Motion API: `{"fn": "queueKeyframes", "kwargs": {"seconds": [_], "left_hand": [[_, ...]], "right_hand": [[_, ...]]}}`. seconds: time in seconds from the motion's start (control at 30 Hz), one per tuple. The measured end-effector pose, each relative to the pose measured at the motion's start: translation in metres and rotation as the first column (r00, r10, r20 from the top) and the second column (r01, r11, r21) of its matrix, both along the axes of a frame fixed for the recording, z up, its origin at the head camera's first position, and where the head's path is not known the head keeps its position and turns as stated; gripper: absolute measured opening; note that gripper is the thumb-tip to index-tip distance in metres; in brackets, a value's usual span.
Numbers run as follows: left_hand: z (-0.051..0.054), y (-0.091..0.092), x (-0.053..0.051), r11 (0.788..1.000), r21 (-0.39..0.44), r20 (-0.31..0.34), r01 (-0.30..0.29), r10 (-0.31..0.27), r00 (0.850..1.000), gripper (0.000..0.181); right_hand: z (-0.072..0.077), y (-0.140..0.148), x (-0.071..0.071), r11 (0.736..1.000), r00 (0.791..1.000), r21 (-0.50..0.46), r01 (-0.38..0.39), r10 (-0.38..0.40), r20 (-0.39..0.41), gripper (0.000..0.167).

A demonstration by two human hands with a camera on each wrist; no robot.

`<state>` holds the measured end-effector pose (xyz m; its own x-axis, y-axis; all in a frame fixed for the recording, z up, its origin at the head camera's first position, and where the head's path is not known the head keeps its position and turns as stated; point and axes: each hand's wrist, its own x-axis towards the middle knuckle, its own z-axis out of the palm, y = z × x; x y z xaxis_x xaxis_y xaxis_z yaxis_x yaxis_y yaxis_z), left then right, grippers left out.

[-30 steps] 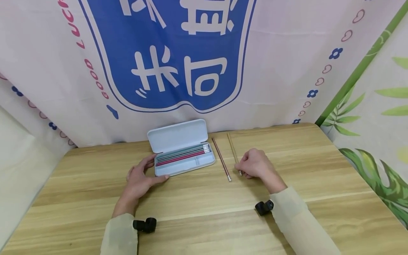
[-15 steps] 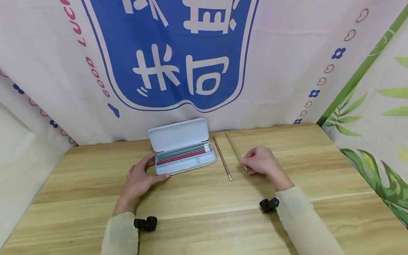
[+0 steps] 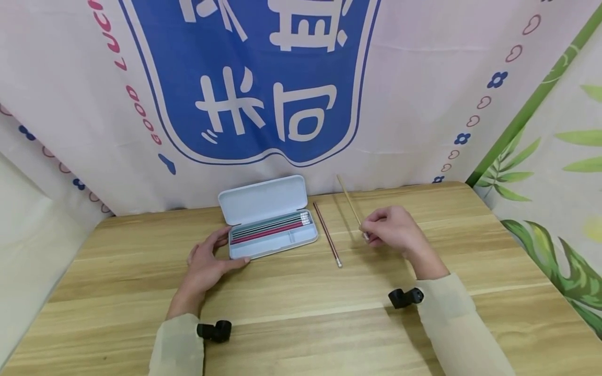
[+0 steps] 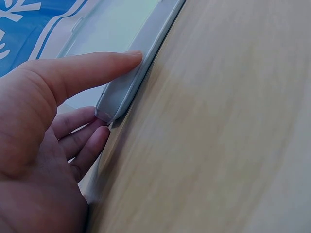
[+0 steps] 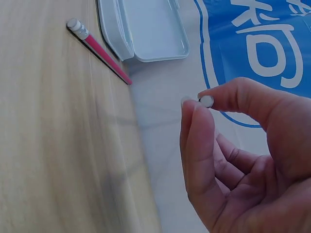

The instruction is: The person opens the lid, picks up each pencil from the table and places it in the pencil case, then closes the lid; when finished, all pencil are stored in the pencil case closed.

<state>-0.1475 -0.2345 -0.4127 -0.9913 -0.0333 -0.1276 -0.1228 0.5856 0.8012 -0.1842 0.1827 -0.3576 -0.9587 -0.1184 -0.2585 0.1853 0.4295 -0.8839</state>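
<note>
A light blue pencil case lies with its lid raised at the back of the table. Several green and red pencils lie in its rear compartment. My left hand holds the case's left end, the thumb along the front wall and the fingers at the end. With thumb and fingertips, my right hand pinches a yellow-gold pencil near its eraser end. That pencil is tilted, its far end raised off the table; in the right wrist view only its round white eraser shows.
One dark red pencil lies on the wooden table between the case and my right hand. Just behind the table's back edge hangs a printed curtain. A leaf-patterned cloth hangs at the right.
My right hand has moved right and up with the yellow-gold pencil, which has left the table and now tilts upward. The left hand, case and dark red pencil have stayed put.
</note>
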Motion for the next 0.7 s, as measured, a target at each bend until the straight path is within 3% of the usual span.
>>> {"fn": "queueKeyframes", "kwargs": {"seconds": [0.7], "left_hand": [[0.0021, 0.0012, -0.0001, 0.999, -0.031, 0.014, 0.007, -0.007, 1.0, 0.102]], "right_hand": [[-0.0008, -0.0037, 0.0009, 0.995, 0.999, -0.098, -0.012, 0.009, -0.038, 0.022]]}}
